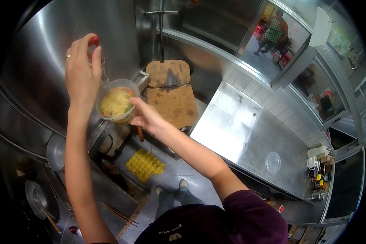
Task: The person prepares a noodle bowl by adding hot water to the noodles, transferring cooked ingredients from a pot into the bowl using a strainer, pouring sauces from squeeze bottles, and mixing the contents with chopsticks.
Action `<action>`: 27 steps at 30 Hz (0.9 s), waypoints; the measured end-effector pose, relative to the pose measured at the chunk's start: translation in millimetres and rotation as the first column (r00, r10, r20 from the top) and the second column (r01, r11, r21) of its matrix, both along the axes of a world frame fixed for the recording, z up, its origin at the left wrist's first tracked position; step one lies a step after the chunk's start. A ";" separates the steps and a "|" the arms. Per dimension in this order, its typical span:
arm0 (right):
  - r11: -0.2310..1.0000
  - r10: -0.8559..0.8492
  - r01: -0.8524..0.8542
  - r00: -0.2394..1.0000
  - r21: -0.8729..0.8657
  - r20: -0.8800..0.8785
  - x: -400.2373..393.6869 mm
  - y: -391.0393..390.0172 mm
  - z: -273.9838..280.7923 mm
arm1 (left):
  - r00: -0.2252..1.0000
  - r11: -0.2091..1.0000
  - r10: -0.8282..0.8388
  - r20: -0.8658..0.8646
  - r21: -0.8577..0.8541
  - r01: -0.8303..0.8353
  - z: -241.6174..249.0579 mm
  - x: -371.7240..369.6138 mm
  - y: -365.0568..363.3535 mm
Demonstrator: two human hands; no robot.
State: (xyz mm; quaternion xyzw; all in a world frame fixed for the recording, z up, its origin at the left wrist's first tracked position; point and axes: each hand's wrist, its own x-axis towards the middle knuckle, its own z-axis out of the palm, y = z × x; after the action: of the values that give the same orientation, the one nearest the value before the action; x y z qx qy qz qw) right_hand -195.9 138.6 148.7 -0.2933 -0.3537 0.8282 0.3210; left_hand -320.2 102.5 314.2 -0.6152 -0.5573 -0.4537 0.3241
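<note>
My right hand (147, 118) grips a clear round plastic container (117, 118) by its near side. Inside it is yellow food (117, 102) with red and green bits, and its top is uncovered. Above and left of the container, my left hand (82, 67) is raised, its thumb and fingers closed around a slim object with a red end (94, 41). The rest of that object is mostly behind the fingers, and I cannot tell its kind. Behind both hands rises a tall brushed-steel surface (114, 24).
A clear round lid (273, 162) lies on the steel counter (232, 122) to the right, with bottles and jars (319, 175) at its far end. A yellow egg tray (145, 165) sits low near my feet. Pans (36, 199) and chopsticks (120, 214) are at left. Beyond the window, a person (274, 30) stands.
</note>
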 end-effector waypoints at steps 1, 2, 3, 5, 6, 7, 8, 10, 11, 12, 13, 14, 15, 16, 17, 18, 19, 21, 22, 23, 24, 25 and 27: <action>1.000 0.000 0.000 1.000 -0.001 0.003 0.1 2.4 -2.2 | 1.000 1.000 -0.005 -0.010 -0.005 0.005 1.7 -2.8 2.9; 1.000 -0.001 0.001 1.000 -0.001 0.006 0.8 4.5 -3.7 | 1.000 1.000 -0.011 -0.020 -0.010 0.011 3.2 -4.9 6.2; 1.000 0.003 -0.003 1.000 -0.008 0.006 1.1 3.0 -5.0 | 1.000 0.999 -0.027 0.001 -0.029 0.027 3.4 -7.0 6.5; 1.000 0.011 -0.011 1.000 -0.021 0.007 1.8 -0.3 -7.0 | 0.997 0.996 -0.058 0.045 -0.067 0.061 3.2 -9.6 6.2; 0.999 0.030 -0.030 1.000 -0.018 -0.007 3.7 -3.7 -3.4 | 0.998 0.995 -0.057 0.041 -0.076 0.060 3.8 -9.2 3.7; 0.999 0.049 -0.049 0.999 -0.015 -0.022 6.3 -8.0 3.3 | 0.998 0.995 -0.056 0.036 -0.085 0.059 5.0 -9.5 0.2; 0.998 0.067 -0.068 0.997 -0.012 -0.036 5.9 -11.3 6.3 | 0.998 0.994 -0.055 0.032 -0.094 0.058 4.6 -11.4 -3.4; 0.999 0.033 -0.033 0.999 0.009 0.008 -6.7 -8.0 -9.0 | 0.991 0.990 -0.115 0.068 -0.079 0.121 -2.1 -21.5 0.7; 0.999 0.031 -0.031 1.000 0.023 -0.004 -18.1 -16.5 -15.7 | 0.992 0.991 -0.092 0.082 -0.093 0.099 -5.4 -34.0 -10.2; 0.999 0.036 -0.036 0.999 -0.011 -0.036 -17.6 -25.1 -7.7 | 0.995 0.993 -0.092 0.049 -0.074 0.096 -4.7 -35.9 -17.0; 0.997 0.046 -0.046 0.999 -0.066 -0.001 -14.2 -17.2 -17.8 | 0.996 0.999 -0.032 -0.086 -0.046 0.029 -6.5 -39.7 -12.8; 0.996 0.070 -0.069 0.997 -0.053 0.012 9.9 7.0 -20.3 | 0.995 0.998 -0.066 -0.071 -0.018 0.065 -3.8 -23.3 10.8; 0.997 0.055 -0.052 0.996 -0.050 0.070 13.9 -1.8 -11.4 | 0.990 0.992 -0.122 -0.075 0.016 0.124 2.5 -11.5 -5.5; 0.997 0.072 -0.071 0.995 -0.025 0.064 8.4 -14.5 -10.8 | 0.998 0.996 -0.054 0.030 -0.064 0.056 5.6 -11.8 -26.9; 1.000 0.024 -0.024 0.999 -0.005 0.049 8.8 -15.1 -9.7 | 0.994 0.994 -0.101 0.046 -0.031 0.103 5.5 -12.8 -24.8; 1.000 -0.020 0.020 0.999 -0.004 0.030 7.1 -20.1 -8.2 | 0.990 0.992 -0.125 0.064 -0.022 0.126 4.7 -14.4 -25.3; 1.000 -0.026 0.026 0.999 0.000 0.028 7.3 -21.2 -9.7 | 0.988 0.992 -0.120 0.095 -0.033 0.124 3.4 -12.7 -27.3; 0.999 -0.032 0.032 0.999 -0.004 0.031 10.7 -20.9 -11.2 | 0.986 0.992 -0.109 0.126 -0.044 0.116 3.8 -7.8 -29.7; 0.999 -0.031 0.031 0.999 -0.011 0.035 14.0 -19.8 -10.9 | 0.987 0.993 -0.104 0.125 -0.045 0.110 3.6 -5.1 -28.6; 0.999 -0.030 0.031 0.999 -0.018 0.039 17.5 -18.1 -10.1 | 0.987 0.994 -0.098 0.125 -0.045 0.105 4.0 -1.8 -27.4; 1.000 -0.018 0.018 0.999 -0.016 0.033 21.2 -15.9 -9.3 | 0.989 0.994 -0.093 0.114 -0.039 0.098 5.1 1.7 -26.7; 1.000 -0.005 0.006 1.000 -0.013 0.028 24.9 -13.3 -8.5 | 0.991 0.995 -0.088 0.103 -0.033 0.091 6.3 5.6 -26.3; 1.000 -0.002 0.002 1.000 -0.003 0.021 32.8 -9.8 -4.4 | 0.992 0.996 -0.087 0.091 -0.018 0.089 8.2 13.2 -23.3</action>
State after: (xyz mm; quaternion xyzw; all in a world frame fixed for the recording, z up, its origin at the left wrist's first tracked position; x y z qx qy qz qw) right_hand -163.1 128.8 144.2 -0.3028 -0.3554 0.8253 0.3177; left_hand -307.0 79.2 322.4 -0.6217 -0.5488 -0.4885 0.2715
